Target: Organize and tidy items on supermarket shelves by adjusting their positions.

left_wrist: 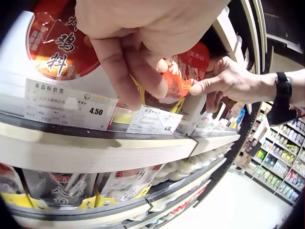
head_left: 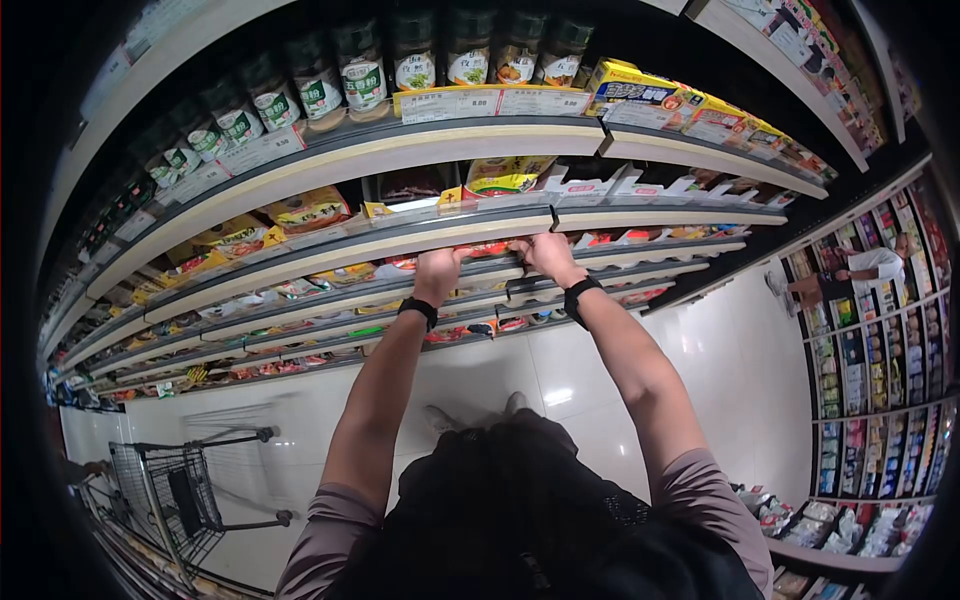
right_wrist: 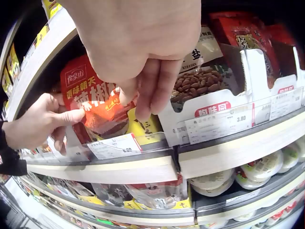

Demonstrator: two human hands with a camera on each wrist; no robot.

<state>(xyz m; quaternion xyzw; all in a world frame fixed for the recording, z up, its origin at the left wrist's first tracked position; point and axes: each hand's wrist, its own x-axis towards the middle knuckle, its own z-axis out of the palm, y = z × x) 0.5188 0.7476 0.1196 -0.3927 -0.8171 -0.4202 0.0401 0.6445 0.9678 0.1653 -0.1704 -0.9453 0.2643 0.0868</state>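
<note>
A red packet (right_wrist: 97, 112) with a clear lower window stands upright on a shelf behind a price tag. In the head view it is a thin red strip (head_left: 485, 248) between both hands. My left hand (head_left: 438, 275) grips its left edge, the thumb in front and the fingers behind, as the right wrist view shows of this hand (right_wrist: 45, 119). My right hand (head_left: 548, 255) holds the opposite edge; the left wrist view shows this hand (left_wrist: 231, 81) with its thumb on the front of the packet (left_wrist: 183, 76). A yellow packet (right_wrist: 143, 128) is partly hidden beside it.
Above are shelves with spice jars (head_left: 468, 50) and yellow boxes (head_left: 640, 85). White trays of nut packets (right_wrist: 198, 86) adjoin at the right. Below lie more packed shelves. A shopping cart (head_left: 185, 495) stands at the lower left; a person (head_left: 875, 265) is across the aisle.
</note>
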